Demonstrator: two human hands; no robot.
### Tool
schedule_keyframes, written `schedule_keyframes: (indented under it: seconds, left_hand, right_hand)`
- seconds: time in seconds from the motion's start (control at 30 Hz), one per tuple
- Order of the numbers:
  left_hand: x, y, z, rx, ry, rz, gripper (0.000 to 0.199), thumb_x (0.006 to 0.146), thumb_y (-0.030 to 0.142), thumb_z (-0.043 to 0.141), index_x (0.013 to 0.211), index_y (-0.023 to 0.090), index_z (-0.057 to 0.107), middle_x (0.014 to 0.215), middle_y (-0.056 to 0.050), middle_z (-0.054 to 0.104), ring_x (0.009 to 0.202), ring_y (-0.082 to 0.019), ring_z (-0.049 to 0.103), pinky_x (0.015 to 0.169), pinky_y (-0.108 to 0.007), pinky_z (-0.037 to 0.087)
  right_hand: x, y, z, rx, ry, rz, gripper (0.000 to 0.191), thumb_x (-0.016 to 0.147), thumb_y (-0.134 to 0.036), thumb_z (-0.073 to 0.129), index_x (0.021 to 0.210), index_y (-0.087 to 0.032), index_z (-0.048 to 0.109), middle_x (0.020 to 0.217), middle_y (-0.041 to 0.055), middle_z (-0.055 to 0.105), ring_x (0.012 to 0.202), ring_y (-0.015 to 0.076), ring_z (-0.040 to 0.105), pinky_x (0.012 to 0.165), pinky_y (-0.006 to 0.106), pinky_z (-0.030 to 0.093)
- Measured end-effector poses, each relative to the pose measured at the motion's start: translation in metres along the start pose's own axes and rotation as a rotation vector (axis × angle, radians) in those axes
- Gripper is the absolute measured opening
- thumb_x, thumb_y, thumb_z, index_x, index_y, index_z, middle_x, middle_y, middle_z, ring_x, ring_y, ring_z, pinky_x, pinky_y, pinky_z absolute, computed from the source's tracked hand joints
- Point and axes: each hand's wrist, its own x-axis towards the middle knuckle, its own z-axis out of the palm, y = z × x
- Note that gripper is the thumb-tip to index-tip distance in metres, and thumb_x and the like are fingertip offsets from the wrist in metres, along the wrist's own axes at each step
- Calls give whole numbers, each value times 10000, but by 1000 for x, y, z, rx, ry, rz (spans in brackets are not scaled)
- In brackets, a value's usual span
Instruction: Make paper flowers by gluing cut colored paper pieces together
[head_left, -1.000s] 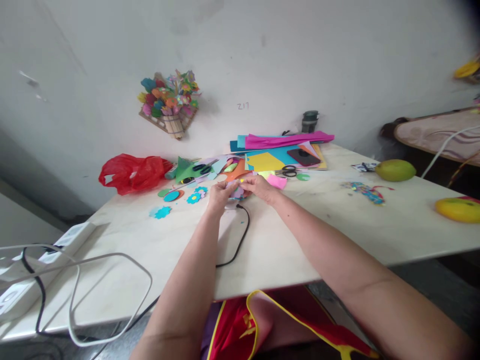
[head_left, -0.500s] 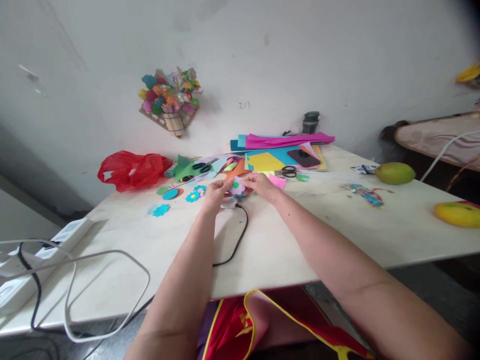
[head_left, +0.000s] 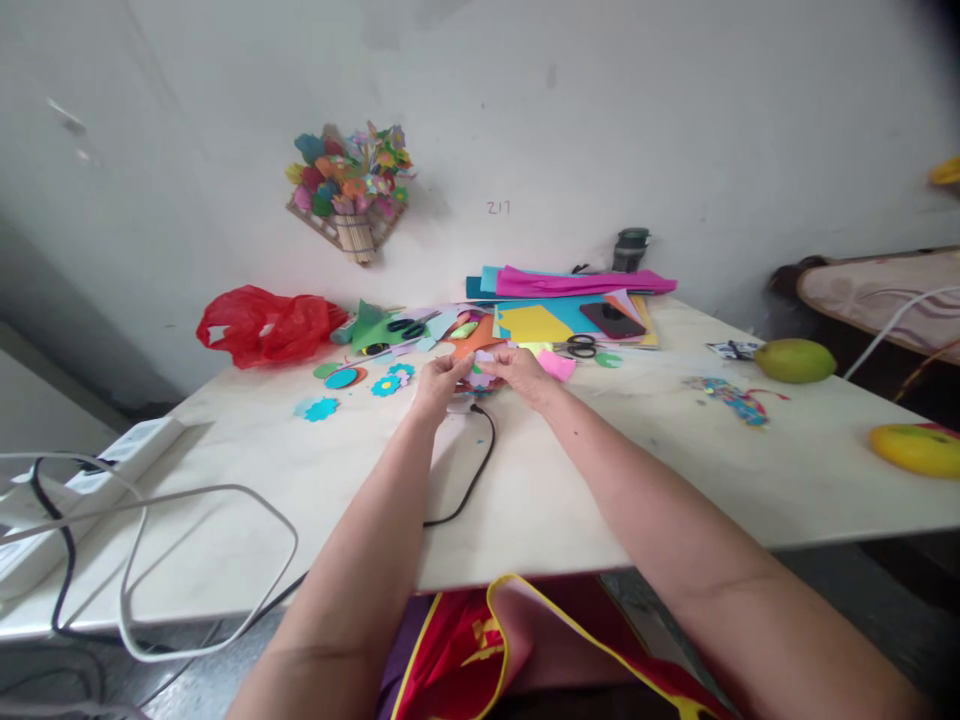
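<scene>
Between my two hands is a lilac paper flower (head_left: 481, 380) with a green centre, partly covered by the fingers. My left hand (head_left: 441, 383) pinches its left side, and my right hand (head_left: 517, 372) grips its right side with the fingertips over the middle. Just below the flower sits a white device (head_left: 460, 405) with a black cable (head_left: 487, 460), mostly hidden by the hands. To the left lie blue flowers with yellow centres (head_left: 386, 386), a plain blue flower cut-out (head_left: 321, 409) and a blue disc (head_left: 341, 378).
Scissors (head_left: 581, 346), a phone (head_left: 613, 320) and coloured sheets (head_left: 534, 324) lie at the back. A red plastic bag (head_left: 270, 325) is at the back left, a power strip (head_left: 112, 480) with looping cables at the left edge. Mangoes (head_left: 795, 360) are on the right.
My fingers have closed further over the lilac flower, now hiding most of its green centre. The camera view has shifted slightly; the things on the table stay put.
</scene>
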Motion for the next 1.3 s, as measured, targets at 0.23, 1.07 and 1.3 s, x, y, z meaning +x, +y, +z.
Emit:
schedule_keyframes:
  seconds: [0.23, 1.07, 1.3]
  left_hand:
    - [1, 5, 3, 101, 59, 41, 489, 565, 590, 745, 527, 163, 508, 504, 14, 522, 458, -86, 484, 451, -217, 386]
    - [2, 10, 0, 131, 90, 63, 485, 672, 635, 634, 580, 163, 575, 573, -4, 543, 506, -97, 457, 475, -228, 359]
    - [2, 10, -3, 185, 76, 129, 467, 648, 599, 682, 540, 174, 521, 514, 21, 480, 487, -84, 411, 478, -214, 357]
  right_hand:
    - [-3, -4, -1, 73, -23, 39, 415, 534, -503, 790, 564, -176, 536, 525, -38, 563, 501, 110, 538, 517, 252, 461]
    - [-5, -6, 0, 146, -110, 35, 383, 599, -502, 775, 665, -151, 640, 564, 20, 654, 538, 155, 630, 566, 289, 533]
    - [-6, -8, 0, 121, -126, 28, 372, 601, -496, 773, 609, -162, 611, 564, 16, 656, 564, 170, 647, 572, 299, 538]
